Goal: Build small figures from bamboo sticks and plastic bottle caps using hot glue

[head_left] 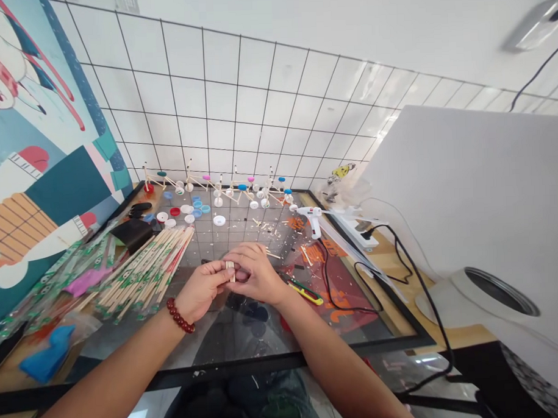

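Close together over the middle of the glass tabletop, my two hands meet around a small bundle of short wooden sticks (230, 271). My left hand (203, 288) pinches the bundle between thumb and fingers, a beaded bracelet on its wrist. Curled over the same bundle from the other side, my right hand (256, 274) is closed too, with its fingertips partly hidden. Left of my hands lies a spread of paper-wrapped chopsticks (148, 274). A yellow utility knife (307, 293) rests just right of my right wrist.
A white glue gun (312, 220) stands at the right, its black cable looping over the table. Small stick models with bottle-cap wheels (218, 199) line the back edge. Loose caps (186, 209), wood scraps, a blue bag (48, 354) and a power strip (355, 227) lie around.
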The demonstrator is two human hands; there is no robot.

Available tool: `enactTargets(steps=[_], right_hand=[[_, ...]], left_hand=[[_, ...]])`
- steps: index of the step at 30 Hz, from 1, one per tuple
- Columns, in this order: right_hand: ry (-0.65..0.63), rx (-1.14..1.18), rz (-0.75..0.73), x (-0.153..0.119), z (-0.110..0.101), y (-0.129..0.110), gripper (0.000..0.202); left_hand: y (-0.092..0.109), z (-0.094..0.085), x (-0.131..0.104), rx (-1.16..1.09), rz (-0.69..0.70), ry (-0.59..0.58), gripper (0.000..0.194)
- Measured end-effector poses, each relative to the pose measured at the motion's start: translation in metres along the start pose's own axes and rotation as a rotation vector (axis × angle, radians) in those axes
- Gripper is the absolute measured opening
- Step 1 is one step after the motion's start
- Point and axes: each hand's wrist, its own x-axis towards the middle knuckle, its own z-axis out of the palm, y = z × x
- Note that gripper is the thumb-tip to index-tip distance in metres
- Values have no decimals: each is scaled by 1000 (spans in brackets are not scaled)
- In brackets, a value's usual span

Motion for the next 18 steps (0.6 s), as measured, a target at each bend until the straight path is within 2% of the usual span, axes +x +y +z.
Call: enactTargets(steps=[5, 13, 18], right_hand=[[-22, 18, -5, 0, -5, 2, 51], [-22, 50, -54, -2, 1, 7, 62], [-59, 80, -64, -3, -5, 6, 68]], left_hand=[[7, -6, 0, -8, -82, -86, 55], [5, -5, 1, 96, -63, -52, 58], [7, -9, 0, 24, -145, -109, 44]])
